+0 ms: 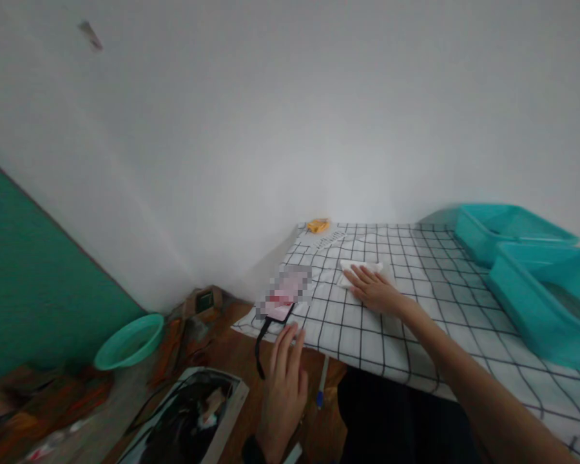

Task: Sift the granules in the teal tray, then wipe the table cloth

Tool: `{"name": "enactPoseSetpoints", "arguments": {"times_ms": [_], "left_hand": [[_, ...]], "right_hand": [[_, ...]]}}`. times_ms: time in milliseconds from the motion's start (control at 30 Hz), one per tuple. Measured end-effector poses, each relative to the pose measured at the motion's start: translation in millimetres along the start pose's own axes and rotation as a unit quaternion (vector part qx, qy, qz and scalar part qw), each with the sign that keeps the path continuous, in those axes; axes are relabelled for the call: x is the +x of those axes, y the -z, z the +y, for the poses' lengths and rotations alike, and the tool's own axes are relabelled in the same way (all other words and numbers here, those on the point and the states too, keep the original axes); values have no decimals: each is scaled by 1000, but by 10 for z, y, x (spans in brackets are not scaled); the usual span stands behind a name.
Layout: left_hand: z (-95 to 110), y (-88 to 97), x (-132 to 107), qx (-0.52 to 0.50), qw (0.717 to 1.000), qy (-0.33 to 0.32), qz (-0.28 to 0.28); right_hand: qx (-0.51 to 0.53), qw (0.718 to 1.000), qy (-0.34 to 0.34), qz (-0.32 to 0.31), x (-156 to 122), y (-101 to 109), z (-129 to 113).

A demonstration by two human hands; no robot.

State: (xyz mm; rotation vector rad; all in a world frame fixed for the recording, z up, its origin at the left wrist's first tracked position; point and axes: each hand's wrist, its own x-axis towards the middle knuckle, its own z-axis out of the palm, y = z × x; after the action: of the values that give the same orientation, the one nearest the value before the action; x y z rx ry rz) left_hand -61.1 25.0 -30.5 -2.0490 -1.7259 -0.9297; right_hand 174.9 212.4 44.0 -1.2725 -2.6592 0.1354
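Cloth (370,265), white: pressed to table cover (341,322) under flattened right hand (373,293); left hand (286,386) held loose, seemingly empty; wiping step presumed, even pressure called for.

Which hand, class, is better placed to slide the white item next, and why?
Probably the right hand: it rests flat on the white item. The left hand is apart from it, by the near edge of the checked tablecloth.
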Motion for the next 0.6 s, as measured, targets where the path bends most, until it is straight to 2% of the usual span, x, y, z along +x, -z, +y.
{"name": "enactPoseSetpoints", "arguments": {"times_ms": [67,167,233,300,367,433,500,600], "left_hand": [[23,-12,3,-4,1000,3,2],[76,-26,31,-13,1000,2,6],[109,-36,56,-17,1000,-1,16],[135,-45,75,-20,1000,-1,24],[158,-45,80,-21,999,4,24],[178,-32,74,-18,1000,7,19],[193,-4,63,-17,1000,7,16],[212,60,69,-28,999,11,16]], "right_hand": [[-21,998,-55,10,-374,3,376],[-62,986,-143,50,-1130,-81,854],[-93,976,-180,84,-1617,-164,1041],[-130,969,-176,116,-1968,-242,1086],[-164,963,-164,136,-2124,-298,980],[-179,956,-174,156,-2084,-325,722],[-166,951,-191,177,-1897,-323,331],[-111,969,-145,164,-1525,-270,-365]]}}
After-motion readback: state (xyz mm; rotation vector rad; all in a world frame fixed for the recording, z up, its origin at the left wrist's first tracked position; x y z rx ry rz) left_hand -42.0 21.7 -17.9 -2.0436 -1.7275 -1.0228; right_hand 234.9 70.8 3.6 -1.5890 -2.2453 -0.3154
